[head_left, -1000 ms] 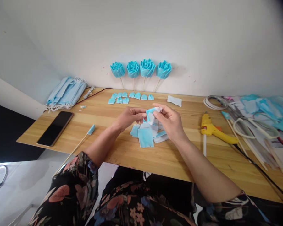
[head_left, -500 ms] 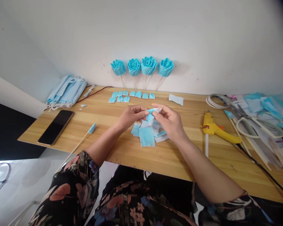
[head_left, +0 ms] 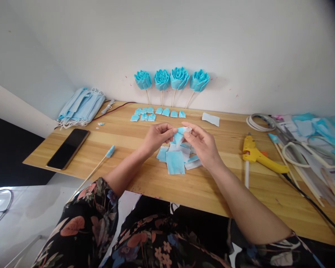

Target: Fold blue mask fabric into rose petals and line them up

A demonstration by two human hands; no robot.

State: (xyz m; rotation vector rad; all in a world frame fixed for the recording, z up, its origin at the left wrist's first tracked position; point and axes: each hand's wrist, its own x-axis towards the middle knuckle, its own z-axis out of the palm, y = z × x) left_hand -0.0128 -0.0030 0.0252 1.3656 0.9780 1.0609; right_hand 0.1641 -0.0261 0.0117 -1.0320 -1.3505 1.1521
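Note:
Between my two hands is a small blue-and-white piece of mask fabric (head_left: pixel 180 136), partly folded. My left hand (head_left: pixel 159 138) pinches its left side between thumb and fingers. On its right side, my right hand (head_left: pixel 201 143) grips it the same way, with the thumb in front. Right below lies a loose pile of cut fabric squares (head_left: pixel 175 162), blue on one side and white on the other. Behind my hands, several folded blue petals (head_left: pixel 144 117) lie in short rows on the wooden table (head_left: pixel 145 182).
Several blue fabric roses (head_left: pixel 179 79) on sticks lean on the wall. At left are a mask stack (head_left: pixel 82 106), a phone (head_left: pixel 68 149) and a blue-tipped stick (head_left: pixel 109 151). At right are a yellow glue gun (head_left: pixel 264 159), tape rolls (head_left: pixel 258 123), scissors (head_left: pixel 296 154) and a white strip (head_left: pixel 211 119).
The fabric piece between my hands has turned slightly, with its fold shifted. The whole view has moved a little, so the table things appear slightly further right.

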